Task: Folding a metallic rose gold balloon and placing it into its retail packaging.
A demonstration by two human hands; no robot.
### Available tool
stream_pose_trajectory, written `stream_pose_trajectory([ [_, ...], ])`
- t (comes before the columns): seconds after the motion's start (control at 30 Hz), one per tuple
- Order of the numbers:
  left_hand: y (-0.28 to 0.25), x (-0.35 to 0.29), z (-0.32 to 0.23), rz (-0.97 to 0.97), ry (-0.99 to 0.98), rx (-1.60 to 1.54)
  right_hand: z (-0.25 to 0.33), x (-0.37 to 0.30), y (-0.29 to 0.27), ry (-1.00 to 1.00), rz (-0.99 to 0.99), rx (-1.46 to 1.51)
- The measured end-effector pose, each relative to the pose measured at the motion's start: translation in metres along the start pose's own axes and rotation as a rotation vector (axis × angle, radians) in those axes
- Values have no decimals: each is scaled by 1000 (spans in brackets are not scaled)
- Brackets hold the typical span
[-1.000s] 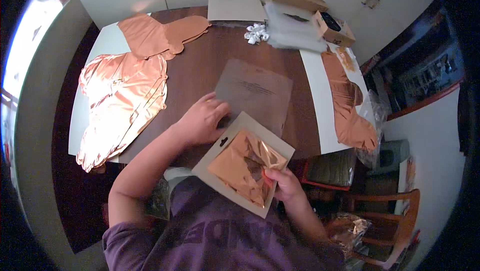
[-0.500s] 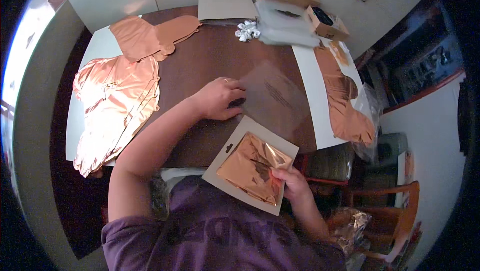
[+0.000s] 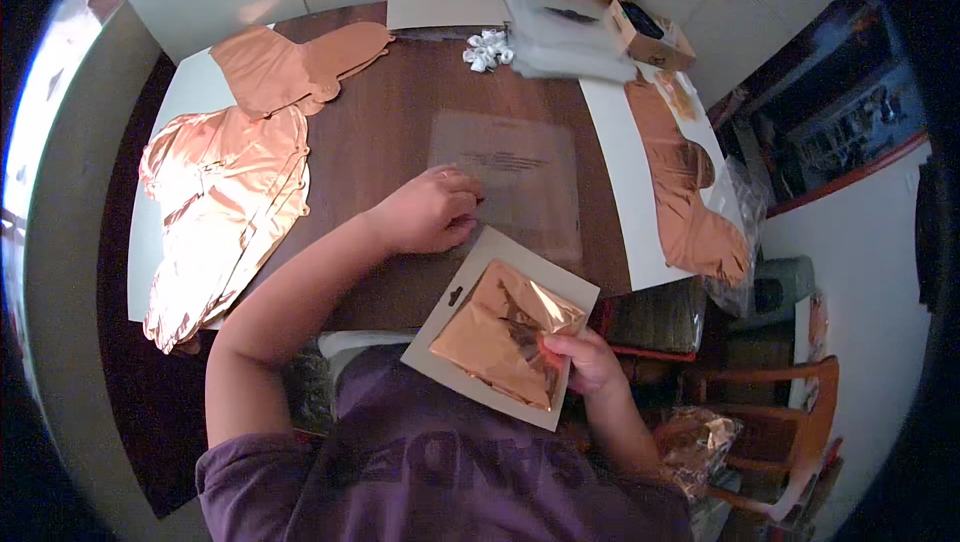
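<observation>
My right hand (image 3: 592,362) grips the lower right edge of a pale card (image 3: 482,247), thumb on top. Folded flat on that card is a shiny copper-coloured foil balloon (image 3: 490,332). The card is tilted in front of my chest and has a hang slot near its left corner. A clear plastic bag (image 3: 535,157) with printed lines lies on the brown table. My left hand (image 3: 430,210) rests at the bag's near left part, fingers curled in and closed on it; the fingertips are partly hidden.
Copper foil balloons (image 3: 230,192) lie stacked at the table's left, with more foil (image 3: 675,182) on the right. At the back are white ribbon bundles (image 3: 488,50), a pale board (image 3: 445,4), stacked clear bags (image 3: 565,37) and a small cardboard box (image 3: 650,37). A wooden chair (image 3: 770,377) stands right.
The plastic bag has turned and now lies flatter and squarer on the table. My left hand has shifted slightly left and nearer. The card stays nearly in place in my right hand.
</observation>
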State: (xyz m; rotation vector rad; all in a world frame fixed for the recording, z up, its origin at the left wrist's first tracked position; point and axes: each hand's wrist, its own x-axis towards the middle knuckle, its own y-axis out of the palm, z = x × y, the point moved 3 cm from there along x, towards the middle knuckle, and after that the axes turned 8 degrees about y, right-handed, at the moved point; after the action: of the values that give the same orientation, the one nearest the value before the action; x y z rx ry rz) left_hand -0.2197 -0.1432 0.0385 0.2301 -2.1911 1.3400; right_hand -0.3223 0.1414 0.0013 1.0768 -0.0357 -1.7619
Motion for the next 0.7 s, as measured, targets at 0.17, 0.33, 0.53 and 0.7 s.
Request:
stream_pose_trajectory([
  [0.17,-5,3,-16,16,-10,-172,-8,7,-4,38,-47,-193],
  [0.33,-11,-13,-18,176,-118,-279,1,7,-13,-198,-145,-101],
  [0.53,-23,-18,-33,189,-164,-287,-9,1,12,-304,-289,-128],
  [0.7,-24,-26,-35,174,-94,-257,-17,-8,26,-241,-392,-95],
])
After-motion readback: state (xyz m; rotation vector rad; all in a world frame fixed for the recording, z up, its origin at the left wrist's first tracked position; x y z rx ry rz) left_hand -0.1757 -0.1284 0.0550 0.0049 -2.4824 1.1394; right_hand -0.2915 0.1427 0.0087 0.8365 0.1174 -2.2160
